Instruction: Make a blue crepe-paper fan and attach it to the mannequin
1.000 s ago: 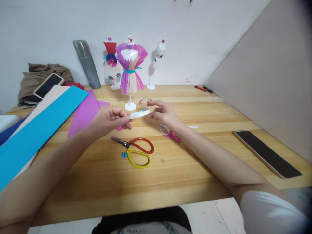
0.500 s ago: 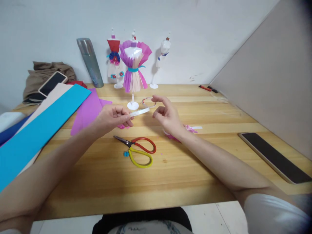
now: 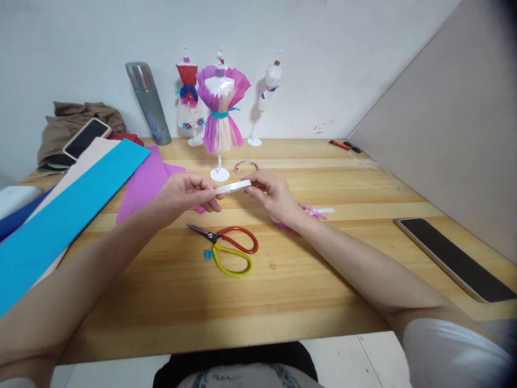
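Note:
A narrow white roll of tape (image 3: 233, 187) is held above the table, seen nearly edge-on. My left hand (image 3: 188, 195) grips its left end between thumb and fingers. At its right end, my right hand (image 3: 274, 198) has thumb and forefinger closed on the edge. Below them lie scissors (image 3: 218, 237) with one red and one yellow handle, beside a small blue piece (image 3: 208, 254). Pink crumpled paper (image 3: 313, 212) shows partly behind my right wrist. Just behind the hands stands a small mannequin (image 3: 220, 116) in a purple and cream paper dress.
Another ring-shaped roll (image 3: 246, 167) lies behind my right hand. Blue paper (image 3: 76, 221) and purple paper (image 3: 141, 186) lie at left. Two more mannequins, a flask (image 3: 149, 105) and a phone (image 3: 86, 139) are at the back; a dark flat device (image 3: 456, 261) is at right.
My right hand has moved left and slightly down to the white roll, and its thumb and forefinger have closed on the roll's right end. My left hand has hardly moved.

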`<action>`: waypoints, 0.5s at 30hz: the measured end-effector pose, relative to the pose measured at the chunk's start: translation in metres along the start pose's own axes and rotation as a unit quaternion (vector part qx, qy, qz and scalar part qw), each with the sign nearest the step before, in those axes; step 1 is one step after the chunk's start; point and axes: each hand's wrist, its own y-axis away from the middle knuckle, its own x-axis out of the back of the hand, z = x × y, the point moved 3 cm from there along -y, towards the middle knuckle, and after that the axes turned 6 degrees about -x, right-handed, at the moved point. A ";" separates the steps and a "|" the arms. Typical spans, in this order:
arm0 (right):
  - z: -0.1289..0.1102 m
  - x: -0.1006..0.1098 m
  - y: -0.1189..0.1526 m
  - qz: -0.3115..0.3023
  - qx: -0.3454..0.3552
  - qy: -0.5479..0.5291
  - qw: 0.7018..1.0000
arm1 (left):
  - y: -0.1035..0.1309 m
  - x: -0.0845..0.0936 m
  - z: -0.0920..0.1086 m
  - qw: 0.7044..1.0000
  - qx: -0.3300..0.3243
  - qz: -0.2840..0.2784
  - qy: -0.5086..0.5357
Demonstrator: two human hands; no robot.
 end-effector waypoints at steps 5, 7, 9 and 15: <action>0.007 -0.001 -0.003 -0.004 -0.011 -0.059 0.998 | 0.001 0.002 -0.002 1.000 -0.020 -0.005 0.016; 0.011 -0.004 -0.004 -0.006 -0.029 -0.110 0.993 | 0.002 0.001 -0.001 0.999 -0.037 -0.006 0.022; 0.014 -0.008 -0.005 -0.018 -0.058 -0.163 0.985 | 0.004 0.000 0.001 0.998 -0.052 -0.013 0.024; 0.014 -0.016 -0.003 -0.051 -0.112 -0.255 0.959 | 0.006 -0.003 0.006 0.997 -0.066 -0.026 0.030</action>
